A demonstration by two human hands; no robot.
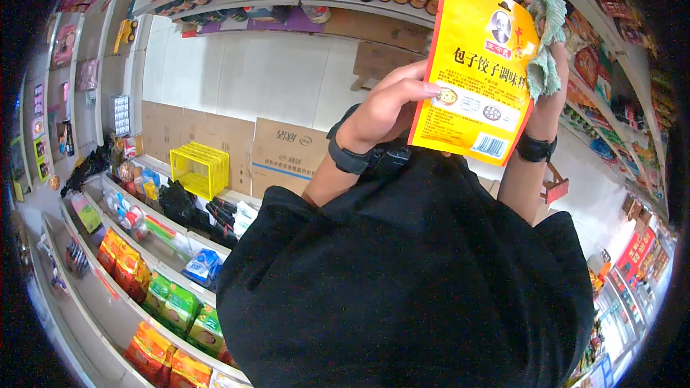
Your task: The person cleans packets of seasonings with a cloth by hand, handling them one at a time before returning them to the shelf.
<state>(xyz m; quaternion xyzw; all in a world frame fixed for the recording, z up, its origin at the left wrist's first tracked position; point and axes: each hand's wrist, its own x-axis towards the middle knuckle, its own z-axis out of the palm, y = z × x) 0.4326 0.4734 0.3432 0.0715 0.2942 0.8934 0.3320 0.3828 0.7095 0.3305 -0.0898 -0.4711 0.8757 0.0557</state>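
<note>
A flat yellow seasoning packet (467, 36) with a red border is held up in front of the shelves, slightly tilted. My left hand (384, 108) grips its lower left edge, with the thumb on the printed face and the fingers behind. At the right edge of the packet, my right hand (552, 100) holds a crumpled pale green cloth (546, 43) against it. The cloth and packet cover most of the right hand's fingers. Each wrist wears a black band.
Above and beyond the packet, a shelf (323, 23) carries jars and yellow packets. Cardboard boxes (287, 154) and a yellow plastic basket (200, 171) stand at mid-left. Lower left, tiered shelves hold orange bags (123, 264) and green bags (172, 303). More stocked shelves (611, 122) curve along the right.
</note>
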